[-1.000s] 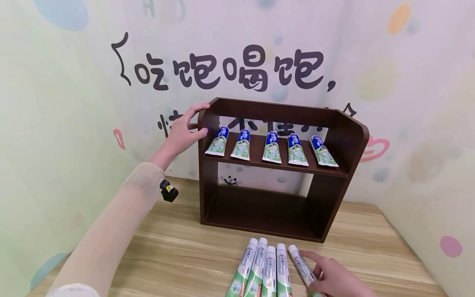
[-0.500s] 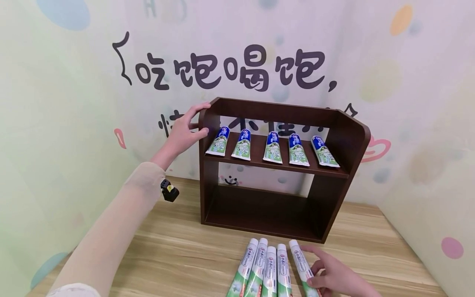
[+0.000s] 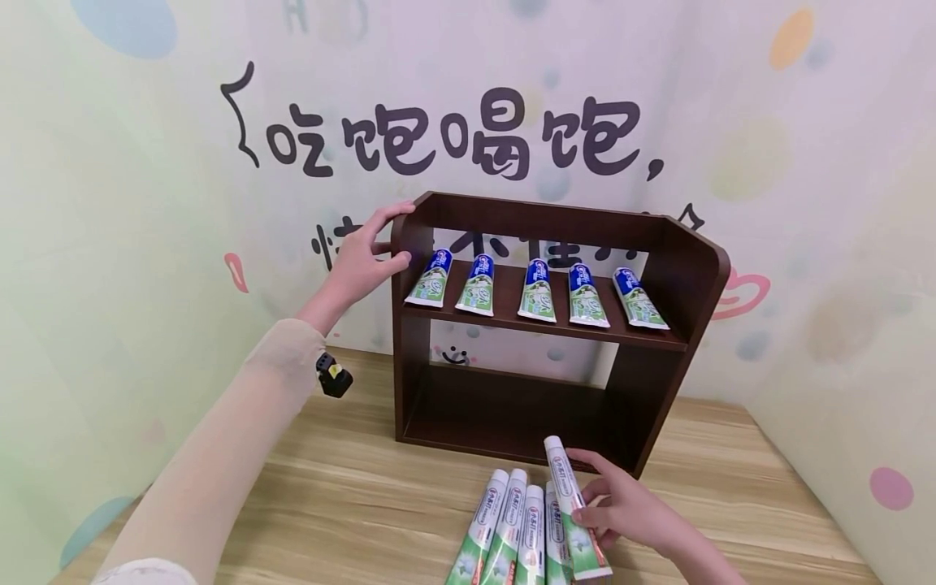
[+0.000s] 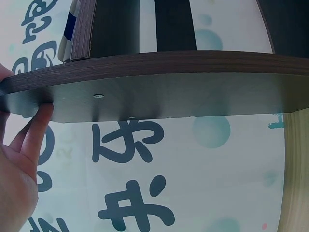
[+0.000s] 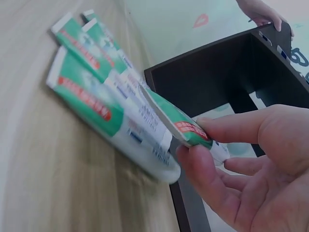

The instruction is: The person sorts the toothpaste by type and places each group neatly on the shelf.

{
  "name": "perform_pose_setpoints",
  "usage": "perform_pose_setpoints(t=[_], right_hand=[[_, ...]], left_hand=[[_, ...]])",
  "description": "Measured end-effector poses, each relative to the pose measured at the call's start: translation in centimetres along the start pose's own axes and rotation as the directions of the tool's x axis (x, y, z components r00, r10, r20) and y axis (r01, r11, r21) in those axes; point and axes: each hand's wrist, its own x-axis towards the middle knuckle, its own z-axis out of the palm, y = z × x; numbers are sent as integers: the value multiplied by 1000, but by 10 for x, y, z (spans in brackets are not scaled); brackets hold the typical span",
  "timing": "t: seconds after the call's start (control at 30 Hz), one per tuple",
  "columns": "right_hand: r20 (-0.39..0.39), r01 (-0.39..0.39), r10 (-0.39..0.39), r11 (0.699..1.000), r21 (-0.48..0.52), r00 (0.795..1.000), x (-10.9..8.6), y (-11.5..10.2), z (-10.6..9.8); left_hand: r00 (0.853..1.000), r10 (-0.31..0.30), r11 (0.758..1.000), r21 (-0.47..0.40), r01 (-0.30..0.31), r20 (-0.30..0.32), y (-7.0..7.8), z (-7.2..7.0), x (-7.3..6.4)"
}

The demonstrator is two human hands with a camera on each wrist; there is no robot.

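Note:
My left hand grips the upper left side panel of a dark brown two-tier shelf; in the left wrist view a finger presses the panel's face. My right hand pinches a white and green toothpaste tube between thumb and fingers. This tube is raised at a tilt, cap pointing toward the shelf, and overlaps the rightmost of several like toothpaste tubes side by side on the table. In the right wrist view, the thumb and fingers hold the tube around its middle.
Several blue and green toothpaste tubes lie spaced along the shelf's upper tier. The lower tier has an open front. Behind the wooden table stands a printed wall with large dark characters.
My right hand has lifted the rightmost toothpaste tube off the table and carried it leftward and toward the shelf. The left hand stays on the side panel.

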Motion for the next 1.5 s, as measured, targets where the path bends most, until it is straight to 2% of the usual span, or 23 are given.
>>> perform_pose_setpoints(t=[0.13,0.3,0.63,0.83,1.17,1.5], right_hand=[[-22,30,-30,1000,-8,999,14,-11,5],[-48,32,-31,999,4,998,32,-21,11],[-85,52,-46,997,63,995,71,-34,23],[-121,75,-68,996,52,990,89,-41,32],[-185,94,-76,992,87,980,125,-42,49],[-241,146,-116,983,110,964,158,-43,63]], left_hand=[[1000,2,1000,3,-2,0,0,-1,0],[1000,2,1000,2,-2,-1,0,-1,0],[1000,-2,1000,-15,2,-3,0,0,0],[1000,-7,1000,-12,7,-2,-1,0,0],[1000,-6,1000,3,6,-4,-2,1,-1],[1000,-6,1000,-11,6,-5,-2,0,0]])
